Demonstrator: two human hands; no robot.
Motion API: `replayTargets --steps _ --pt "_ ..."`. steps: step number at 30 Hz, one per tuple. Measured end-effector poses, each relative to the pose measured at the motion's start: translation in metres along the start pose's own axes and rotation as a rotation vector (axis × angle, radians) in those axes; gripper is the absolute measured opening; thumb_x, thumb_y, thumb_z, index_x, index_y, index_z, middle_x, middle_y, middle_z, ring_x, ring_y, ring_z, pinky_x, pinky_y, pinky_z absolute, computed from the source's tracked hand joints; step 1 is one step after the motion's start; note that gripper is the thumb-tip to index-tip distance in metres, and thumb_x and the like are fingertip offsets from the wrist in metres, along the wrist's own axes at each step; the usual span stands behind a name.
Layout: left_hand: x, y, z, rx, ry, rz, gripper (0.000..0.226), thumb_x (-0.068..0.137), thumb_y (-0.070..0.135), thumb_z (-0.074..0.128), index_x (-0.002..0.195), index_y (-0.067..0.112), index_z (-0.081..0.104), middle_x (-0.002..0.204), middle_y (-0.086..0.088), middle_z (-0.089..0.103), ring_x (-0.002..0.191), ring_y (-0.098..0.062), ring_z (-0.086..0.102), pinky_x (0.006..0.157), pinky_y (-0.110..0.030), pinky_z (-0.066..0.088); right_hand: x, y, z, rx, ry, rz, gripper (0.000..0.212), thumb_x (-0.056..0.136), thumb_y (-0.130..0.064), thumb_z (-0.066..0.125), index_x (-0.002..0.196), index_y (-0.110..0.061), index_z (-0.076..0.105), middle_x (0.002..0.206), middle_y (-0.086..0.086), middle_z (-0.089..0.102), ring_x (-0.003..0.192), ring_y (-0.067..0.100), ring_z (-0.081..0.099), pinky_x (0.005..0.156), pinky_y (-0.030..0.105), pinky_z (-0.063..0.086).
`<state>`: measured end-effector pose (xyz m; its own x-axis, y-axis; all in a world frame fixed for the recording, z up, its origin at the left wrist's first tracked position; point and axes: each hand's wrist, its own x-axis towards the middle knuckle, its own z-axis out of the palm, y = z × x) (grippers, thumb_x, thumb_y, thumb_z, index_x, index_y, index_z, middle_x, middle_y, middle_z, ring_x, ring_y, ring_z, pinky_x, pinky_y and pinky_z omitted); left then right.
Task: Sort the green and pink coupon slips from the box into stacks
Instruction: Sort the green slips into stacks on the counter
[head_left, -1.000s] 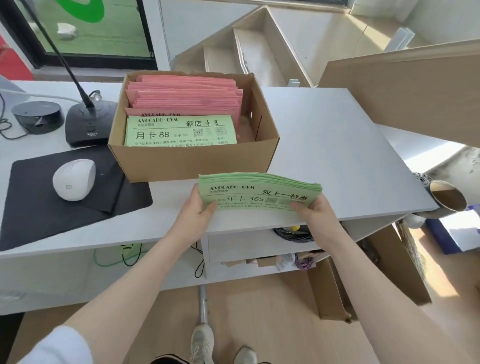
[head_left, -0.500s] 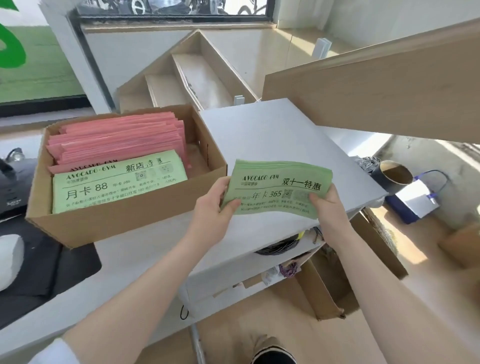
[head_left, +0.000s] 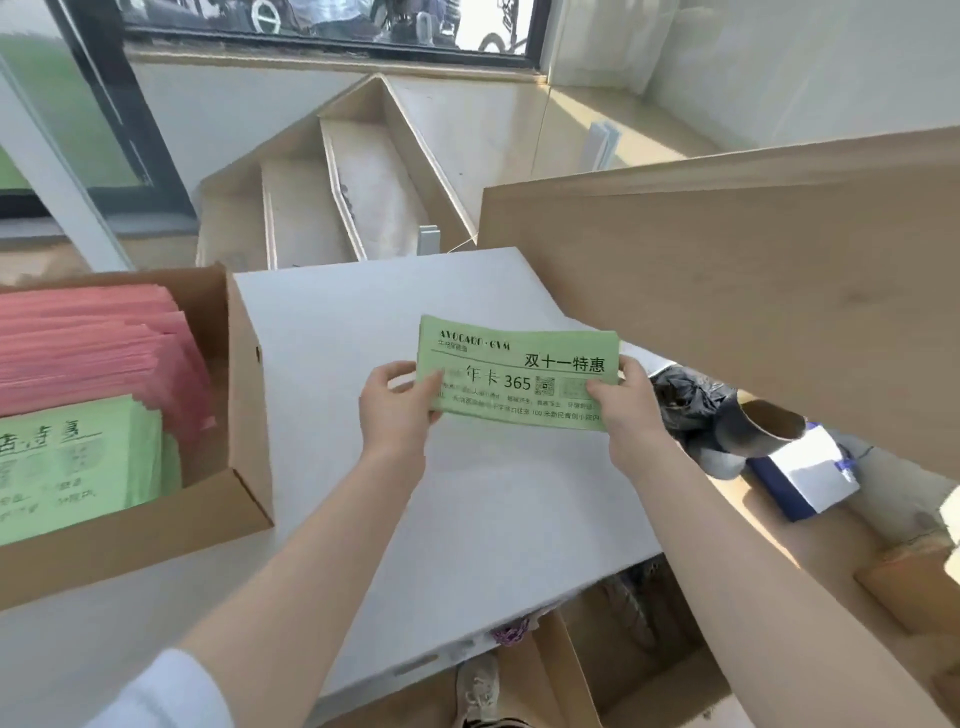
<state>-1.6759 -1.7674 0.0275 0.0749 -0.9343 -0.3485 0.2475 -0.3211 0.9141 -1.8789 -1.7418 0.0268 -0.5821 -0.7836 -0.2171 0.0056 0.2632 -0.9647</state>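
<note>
My white sleeve (head_left: 171, 691) shows at the bottom edge, and past it my two bare forearms reach out over the white tabletop (head_left: 363, 519). Below the table's near edge I can see a shoe (head_left: 478, 686) on the floor and an open carton (head_left: 649, 675) beside it.

My left hand (head_left: 397, 410) pinches the left end of a stack of green slips (head_left: 519, 371), thumb on the printed face and fingers curled underneath. My right hand (head_left: 626, 410) grips the right end the same way, thumb on top near the lower right corner. The stack is held flat and face-up above the table's right part, with a slight upward bow along its far edge; whether its underside touches the table I cannot tell. The top slip reads "AVOCADO·GYM" and "365" with a small QR code.

To the left, near the stack but apart from it, the cardboard box (head_left: 244, 415) sits on the table, cut off by the picture's left edge. Inside it a pile of green slips (head_left: 78, 462) lies at the near end, overlapping a thick pile of pink slips (head_left: 93, 348) behind.

To my right, off the table's edge, a blue-and-white bag (head_left: 800, 473) and a brown paper tube (head_left: 769, 431) sit lower down. A large wooden panel (head_left: 727, 291) hangs over that side. Farther off, a wooden shelf unit (head_left: 363, 182) lies on the floor below a dark-framed window (head_left: 322, 31)
</note>
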Motion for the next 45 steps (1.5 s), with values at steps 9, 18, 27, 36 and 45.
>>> replayTargets --steps 9,18,27,36,45 --pt "0.091 -0.017 0.072 -0.302 0.001 -0.106 0.043 0.091 -0.006 0.043 0.131 0.01 0.037 0.121 -0.01 0.059 0.108 -0.021 0.06 0.089 -0.029 0.049 0.087 -0.004 0.038 0.156 -0.157 0.335 0.042 0.088 0.013 0.041 0.124 -0.009 0.038 0.114 0.009 0.055 0.099 0.028 0.056 0.074 0.042 0.052" --pt "0.152 0.009 0.111 0.094 0.18 -0.045 0.062 0.083 -0.011 0.032 0.131 0.028 0.041 0.092 0.002 0.063 0.088 -0.017 0.062 0.073 -0.031 0.054 0.128 0.007 0.052 -0.077 -0.208 0.168 0.045 0.073 0.004 0.064 0.11 -0.009 0.043 0.112 0.008 0.061 0.098 0.022 0.062 0.081 0.042 0.055" --pt "0.186 0.025 0.075 0.119 0.31 -0.054 0.064 0.08 0.003 0.054 0.138 0.02 0.032 0.097 0.003 0.055 0.082 -0.017 0.058 0.076 -0.032 0.052 0.188 -0.014 0.104 -0.239 0.005 -0.013 0.04 0.081 0.008 0.047 0.118 -0.006 0.054 0.115 0.008 0.064 0.103 0.022 0.061 0.076 0.027 0.048" --pt "0.2 0.036 0.044 0.749 0.178 0.066 0.047 0.085 0.007 0.055 0.131 0.012 0.045 0.121 -0.009 0.058 0.109 -0.025 0.054 0.085 -0.029 0.042 0.213 -0.029 0.122 -0.275 -0.005 -0.076 0.041 0.085 0.006 0.048 0.124 -0.007 0.049 0.119 0.008 0.06 0.099 0.017 0.057 0.083 0.027 0.045" --pt "0.213 0.051 0.059 0.155 0.136 0.062 0.033 0.091 -0.003 0.042 0.12 0.013 0.049 0.102 -0.004 0.066 0.088 -0.016 0.065 0.075 -0.032 0.054 0.149 -0.05 0.069 -0.458 -0.528 0.226 0.057 0.082 -0.012 0.067 0.133 -0.015 0.042 0.115 0.006 0.055 0.092 0.018 0.057 0.081 0.031 0.047"
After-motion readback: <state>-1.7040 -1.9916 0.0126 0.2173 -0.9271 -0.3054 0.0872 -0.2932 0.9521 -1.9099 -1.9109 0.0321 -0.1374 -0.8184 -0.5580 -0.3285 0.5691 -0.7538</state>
